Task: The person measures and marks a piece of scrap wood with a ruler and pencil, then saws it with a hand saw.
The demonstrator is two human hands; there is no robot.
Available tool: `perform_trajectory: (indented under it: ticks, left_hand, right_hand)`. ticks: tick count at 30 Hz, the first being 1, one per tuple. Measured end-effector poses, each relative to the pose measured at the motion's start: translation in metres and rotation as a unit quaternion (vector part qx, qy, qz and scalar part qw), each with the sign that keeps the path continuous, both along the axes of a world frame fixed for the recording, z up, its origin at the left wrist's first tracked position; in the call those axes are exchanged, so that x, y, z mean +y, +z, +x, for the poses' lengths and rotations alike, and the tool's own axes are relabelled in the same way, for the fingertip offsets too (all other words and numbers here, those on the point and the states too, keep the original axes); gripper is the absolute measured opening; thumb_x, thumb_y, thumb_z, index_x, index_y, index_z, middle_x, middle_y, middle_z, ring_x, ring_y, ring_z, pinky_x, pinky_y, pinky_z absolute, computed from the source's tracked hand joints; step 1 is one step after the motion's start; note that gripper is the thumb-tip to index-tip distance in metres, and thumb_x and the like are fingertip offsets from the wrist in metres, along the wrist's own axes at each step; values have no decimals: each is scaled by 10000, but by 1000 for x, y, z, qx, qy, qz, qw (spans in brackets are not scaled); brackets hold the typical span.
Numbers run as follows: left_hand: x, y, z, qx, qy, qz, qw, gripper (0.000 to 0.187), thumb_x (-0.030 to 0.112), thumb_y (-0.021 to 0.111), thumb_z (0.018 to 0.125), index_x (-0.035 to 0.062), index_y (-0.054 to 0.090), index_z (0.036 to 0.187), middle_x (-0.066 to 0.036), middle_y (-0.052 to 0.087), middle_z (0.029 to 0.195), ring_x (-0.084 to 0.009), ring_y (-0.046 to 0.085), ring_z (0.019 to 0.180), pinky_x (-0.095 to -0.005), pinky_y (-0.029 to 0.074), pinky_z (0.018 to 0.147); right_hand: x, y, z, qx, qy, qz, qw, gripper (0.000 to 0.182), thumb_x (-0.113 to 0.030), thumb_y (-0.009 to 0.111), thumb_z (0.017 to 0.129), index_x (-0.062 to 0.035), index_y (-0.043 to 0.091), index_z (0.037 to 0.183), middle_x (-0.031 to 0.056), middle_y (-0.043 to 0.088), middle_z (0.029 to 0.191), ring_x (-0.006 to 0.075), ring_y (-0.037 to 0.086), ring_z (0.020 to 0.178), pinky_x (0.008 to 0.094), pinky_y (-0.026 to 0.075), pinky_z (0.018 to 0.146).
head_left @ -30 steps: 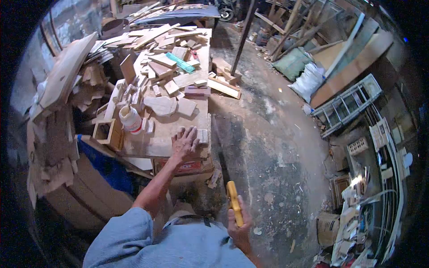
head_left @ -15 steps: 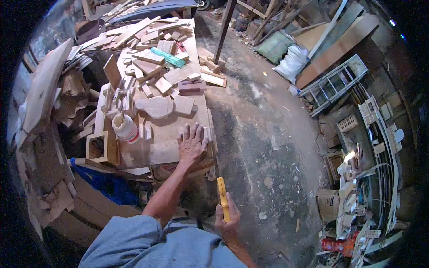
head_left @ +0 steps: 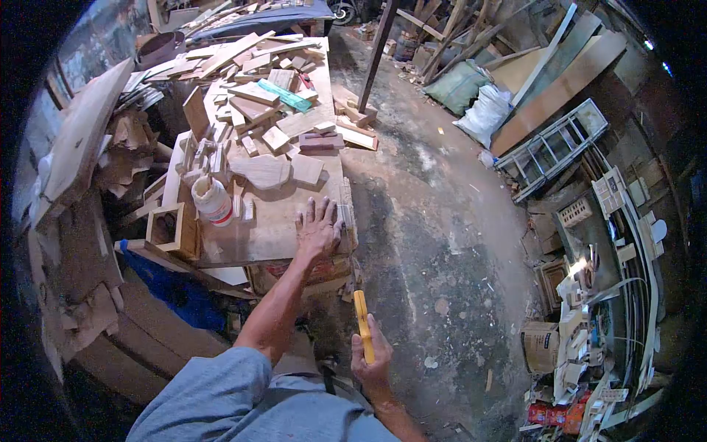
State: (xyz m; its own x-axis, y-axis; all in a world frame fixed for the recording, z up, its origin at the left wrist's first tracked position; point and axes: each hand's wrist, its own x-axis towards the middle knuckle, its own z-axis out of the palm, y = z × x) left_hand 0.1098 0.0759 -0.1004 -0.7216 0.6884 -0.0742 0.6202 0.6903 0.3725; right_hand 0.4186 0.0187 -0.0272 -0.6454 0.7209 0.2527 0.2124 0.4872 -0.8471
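Apparently for steadiness, my left hand (head_left: 318,237) lies with fingers (head_left: 322,211) spread on the counter (head_left: 272,236), while my right hand (head_left: 374,362) grips a yellow handle (head_left: 361,313).

Left hand (head_left: 319,236) was just planted on the desk (head_left: 254,244), right hand (head_left: 374,359) gripped a yellow handle (head_left: 361,313), pretty messy wood pile (head_left: 255,93) further back.
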Motion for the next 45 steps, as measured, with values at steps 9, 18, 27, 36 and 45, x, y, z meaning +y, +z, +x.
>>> perform_trajectory:
  ticks: [9, 18, 27, 36, 45]
  left_hand:
    - [2, -7, -4, -12, -4, -6, 1000, 696, 578, 362, 1032, 234, 260, 1628, 4, 172, 1718, -324, 64, 1590, -631, 69, 1225]
    - [1, -7, -9, -15, -14, -22, 1000, 687, 585, 372, 1030, 255, 266, 1624, 2, 163, 1719, -330, 80, 1587, -630, 87, 1224]
    - [2, -11, -13, -11, -22, -30, 999, 705, 601, 334, 1035, 247, 229, 1635, 15, 106, 1729, -321, 32, 1591, -639, 47, 1230]
    - [4, -3, -14, -23, -22, -25, 999, 666, 530, 344, 1039, 230, 256, 1627, -34, 152, 1721, -349, 59, 1587, -635, 68, 1229]
    - [3, -5, -12, -12, -25, -19, 999, 682, 569, 336, 1045, 219, 261, 1625, -35, 142, 1722, -354, 66, 1585, -648, 80, 1221]
  right_hand:
    - [-2, 5, -13, 31, -21, 19, 999, 478, -170, 650, 972, 75, 569, 1375, 293, 666, 1253, 407, 690, 1123, 431, 541, 960]
    - [-6, 8, -9, 24, -37, -29, 999, 457, -150, 650, 967, 71, 583, 1361, 276, 687, 1222, 393, 698, 1100, 425, 539, 947]
    - [-6, -4, -4, 34, -38, 25, 998, 423, -123, 652, 955, 52, 611, 1338, 268, 706, 1158, 338, 738, 997, 394, 568, 852]
    - [-11, 1, 0, 55, -30, 32, 998, 421, -102, 658, 948, 72, 610, 1329, 274, 701, 1181, 357, 732, 1026, 414, 570, 897]
    - [-16, 1, 0, 37, -35, 56, 997, 423, -124, 641, 963, 77, 606, 1333, 284, 708, 1138, 364, 739, 992, 406, 578, 858]
